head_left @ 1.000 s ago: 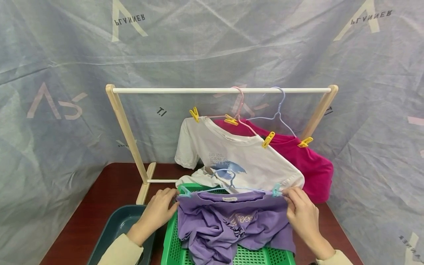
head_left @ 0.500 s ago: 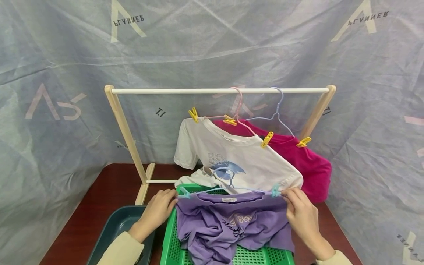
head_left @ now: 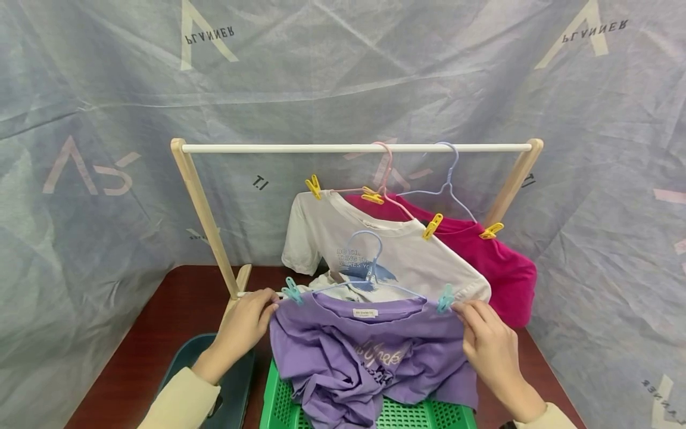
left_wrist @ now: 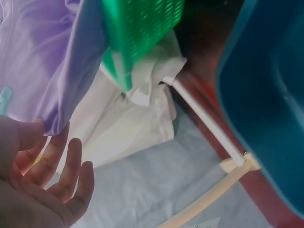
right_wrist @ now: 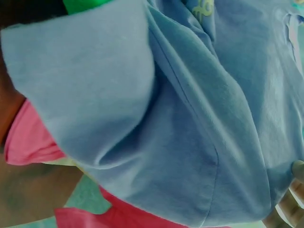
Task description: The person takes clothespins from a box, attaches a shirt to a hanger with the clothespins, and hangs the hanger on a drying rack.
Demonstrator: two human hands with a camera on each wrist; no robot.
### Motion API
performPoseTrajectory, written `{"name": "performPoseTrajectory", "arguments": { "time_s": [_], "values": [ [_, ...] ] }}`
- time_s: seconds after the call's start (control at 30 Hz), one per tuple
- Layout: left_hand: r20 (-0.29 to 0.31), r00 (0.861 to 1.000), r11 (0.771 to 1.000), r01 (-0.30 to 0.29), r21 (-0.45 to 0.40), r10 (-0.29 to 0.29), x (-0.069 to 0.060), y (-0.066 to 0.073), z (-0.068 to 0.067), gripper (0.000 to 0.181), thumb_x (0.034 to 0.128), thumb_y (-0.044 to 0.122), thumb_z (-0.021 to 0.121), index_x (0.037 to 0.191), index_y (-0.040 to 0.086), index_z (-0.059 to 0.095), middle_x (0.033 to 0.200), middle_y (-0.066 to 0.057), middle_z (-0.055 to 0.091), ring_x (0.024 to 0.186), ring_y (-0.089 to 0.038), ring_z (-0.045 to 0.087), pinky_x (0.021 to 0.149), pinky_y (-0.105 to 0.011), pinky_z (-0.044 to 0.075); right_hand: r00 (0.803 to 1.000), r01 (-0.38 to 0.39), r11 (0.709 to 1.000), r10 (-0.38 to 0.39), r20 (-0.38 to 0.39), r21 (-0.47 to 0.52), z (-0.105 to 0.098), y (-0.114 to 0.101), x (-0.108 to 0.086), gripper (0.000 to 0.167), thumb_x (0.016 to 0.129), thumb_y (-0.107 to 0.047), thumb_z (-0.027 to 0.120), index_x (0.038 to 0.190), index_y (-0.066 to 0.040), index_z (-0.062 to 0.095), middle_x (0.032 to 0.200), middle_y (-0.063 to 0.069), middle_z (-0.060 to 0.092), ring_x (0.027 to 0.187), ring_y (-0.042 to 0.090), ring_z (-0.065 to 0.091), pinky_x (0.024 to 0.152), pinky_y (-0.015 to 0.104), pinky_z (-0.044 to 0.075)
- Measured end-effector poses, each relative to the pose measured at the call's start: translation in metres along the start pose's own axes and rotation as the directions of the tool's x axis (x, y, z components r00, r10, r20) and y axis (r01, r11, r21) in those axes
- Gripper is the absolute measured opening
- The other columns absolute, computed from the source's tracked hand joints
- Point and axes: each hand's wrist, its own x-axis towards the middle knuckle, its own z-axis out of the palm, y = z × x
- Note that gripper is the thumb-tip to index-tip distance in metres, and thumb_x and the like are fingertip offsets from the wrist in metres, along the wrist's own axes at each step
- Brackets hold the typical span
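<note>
A purple T-shirt (head_left: 321, 351) hangs on a light blue hanger (head_left: 380, 250), whose hook points up and is free of the rod. Turquoise clothespins (head_left: 292, 291) clip both shoulders to the hanger. With thumb and index finger, my left hand (head_left: 240, 330) pinches the left shoulder; the left wrist view shows the fabric between those fingertips, other fingers spread. My right hand (head_left: 492, 348) pinches the opposite shoulder, just outside its clothespin (head_left: 445, 298). In the right wrist view the shirt fills most of the picture and hides much of that hand. Its lower part rests over a green basket (head_left: 274, 396).
Behind stands a rack with a white rod (head_left: 278, 148) and wooden legs (head_left: 206, 220). A white T-shirt (head_left: 316, 232) and a magenta T-shirt (head_left: 509, 268) hang at its right, with yellow clothespins (head_left: 433, 227). A dark teal tub (head_left: 233, 381) sits left of the basket.
Both shoulders stay pinched while the purple T-shirt and hanger rise, the left side more than the right. My left hand has moved up and slightly left; the right hand has barely moved.
</note>
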Motion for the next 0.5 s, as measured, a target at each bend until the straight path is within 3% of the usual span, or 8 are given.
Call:
{"name": "performPoseTrajectory", "arguments": {
  "time_s": [0.27, 0.5],
  "values": [
    [-0.038, 0.999, 0.998, 0.033, -0.054, -0.035, 0.014, -0.002, -0.023, 0.007, 0.0846, 0.011, 0.063, 0.087, 0.015, 0.058, 0.081, 0.002, 0.056, 0.072, -0.015, 0.051, 0.060, -0.030, 0.042, 0.998, 0.051, 0.999, -0.051, -0.020, 0.019, -0.007, -0.008, 0.019, 0.021, 0.075, -0.001, 0.054, 0.087, -0.009, 0.069, 0.079, 0.001, 0.062, 0.065, 0.018, 0.059, 0.044, 0.032, 0.039],
    [-0.123, 0.992, 0.998, 0.018, -0.059, -0.026, 0.029, -0.007, -0.040, 0.004, 0.0854, 0.011, 0.062, 0.089, 0.011, 0.060, 0.082, 0.000, 0.060, 0.075, -0.020, 0.055, 0.064, -0.036, 0.044, 0.994, 0.101, 0.994, -0.100, -0.035, 0.038, -0.011, -0.016, 0.041, 0.020, 0.076, -0.002, 0.055, 0.087, -0.008, 0.070, 0.078, 0.002, 0.063, 0.064, 0.018, 0.060, 0.042, 0.031, 0.039]
  ]
}}
